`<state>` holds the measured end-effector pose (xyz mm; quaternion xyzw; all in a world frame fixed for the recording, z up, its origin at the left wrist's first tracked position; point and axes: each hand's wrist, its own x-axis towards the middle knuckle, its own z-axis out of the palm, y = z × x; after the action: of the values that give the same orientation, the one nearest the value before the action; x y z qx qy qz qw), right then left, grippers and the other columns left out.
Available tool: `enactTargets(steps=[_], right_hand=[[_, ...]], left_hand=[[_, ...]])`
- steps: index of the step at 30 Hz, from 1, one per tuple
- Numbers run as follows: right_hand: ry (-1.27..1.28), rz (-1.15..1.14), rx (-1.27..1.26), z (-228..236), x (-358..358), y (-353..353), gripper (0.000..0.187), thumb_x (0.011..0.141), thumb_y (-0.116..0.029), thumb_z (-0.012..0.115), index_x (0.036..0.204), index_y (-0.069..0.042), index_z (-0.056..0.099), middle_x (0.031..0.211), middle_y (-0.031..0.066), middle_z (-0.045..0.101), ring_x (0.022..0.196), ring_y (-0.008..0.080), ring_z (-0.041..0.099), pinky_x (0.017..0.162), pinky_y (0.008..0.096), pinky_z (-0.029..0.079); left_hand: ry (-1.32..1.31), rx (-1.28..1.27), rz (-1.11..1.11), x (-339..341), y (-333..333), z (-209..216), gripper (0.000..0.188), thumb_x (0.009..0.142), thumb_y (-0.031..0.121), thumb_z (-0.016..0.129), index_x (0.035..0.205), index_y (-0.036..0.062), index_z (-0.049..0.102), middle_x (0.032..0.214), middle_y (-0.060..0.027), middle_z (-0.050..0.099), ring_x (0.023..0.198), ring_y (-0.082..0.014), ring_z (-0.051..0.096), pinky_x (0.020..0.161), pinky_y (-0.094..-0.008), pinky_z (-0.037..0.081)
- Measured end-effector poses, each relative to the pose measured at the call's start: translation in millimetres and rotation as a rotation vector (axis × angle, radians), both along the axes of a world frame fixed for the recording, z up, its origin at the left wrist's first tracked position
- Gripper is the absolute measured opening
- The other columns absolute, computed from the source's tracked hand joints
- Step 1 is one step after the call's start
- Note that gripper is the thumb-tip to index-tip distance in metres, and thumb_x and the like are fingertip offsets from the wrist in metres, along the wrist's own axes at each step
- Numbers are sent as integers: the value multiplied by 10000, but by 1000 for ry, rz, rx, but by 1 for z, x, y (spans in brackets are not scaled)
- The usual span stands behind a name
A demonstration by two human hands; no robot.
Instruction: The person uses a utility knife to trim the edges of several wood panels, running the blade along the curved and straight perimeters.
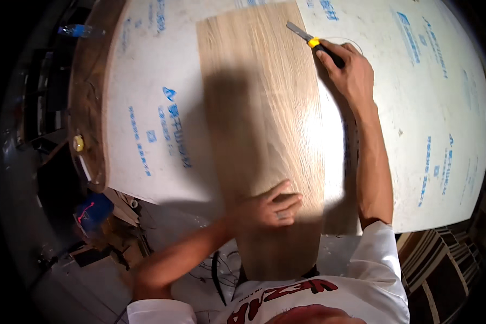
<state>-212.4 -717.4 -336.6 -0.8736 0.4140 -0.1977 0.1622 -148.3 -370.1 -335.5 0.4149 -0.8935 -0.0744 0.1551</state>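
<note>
1. One big white board [146,97] with blue print covers the desk and carries everything else. It looks rigid and heavy; I judge it is not something to shift with one hand.
2. On top of it lies a long light-oak veneer strip [259,108], running from the far edge toward me and hanging over the near edge by my chest. It looks thin and light, flexible along its length, and likely to split along the grain or chip at the edges. I'd hold it by flat palm pressure, never by pinching an edge.
3. Left hand [270,208] is spread flat on the near end of the strip, fingers splayed and pressing down, gripping nothing. That seems the right hold: it pins a slippery sheet without bending it.
4. Right hand [351,70] is far off at the strip's right edge, fist closed round a utility knife [314,42].
5. Knife has a yellow and black handle with its blade extended, tip lying at the strip's far right edge. Small, stiff, sharp; held by the handle only.
</note>
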Motion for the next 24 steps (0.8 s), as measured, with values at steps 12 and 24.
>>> enactTargets(steps=[12, 24], right_hand=[[-617, -148, 603, -10, 32, -79, 547, 939, -498, 684, 1265, -60, 710, 880, 60, 717, 776, 191, 666, 700, 349, 527], [-1305, -1063, 1006, 35, -408, 433, 429, 909, -165, 687, 1282, -69, 499, 864, 74, 592, 693, 175, 608, 620, 301, 549]], left_hand=[[99, 142, 29, -2, -2, 10, 306, 990, 449, 506, 1048, 178, 635, 1359, -90, 562, 1374, -233, 470, 1126, -562, 426], [-70, 295, -1, -11, -4, -1, 703, 1019, 607, 384, 1595, 206, 350, 1710, -76, 157, 1572, -321, 118, 1189, -706, 52]])
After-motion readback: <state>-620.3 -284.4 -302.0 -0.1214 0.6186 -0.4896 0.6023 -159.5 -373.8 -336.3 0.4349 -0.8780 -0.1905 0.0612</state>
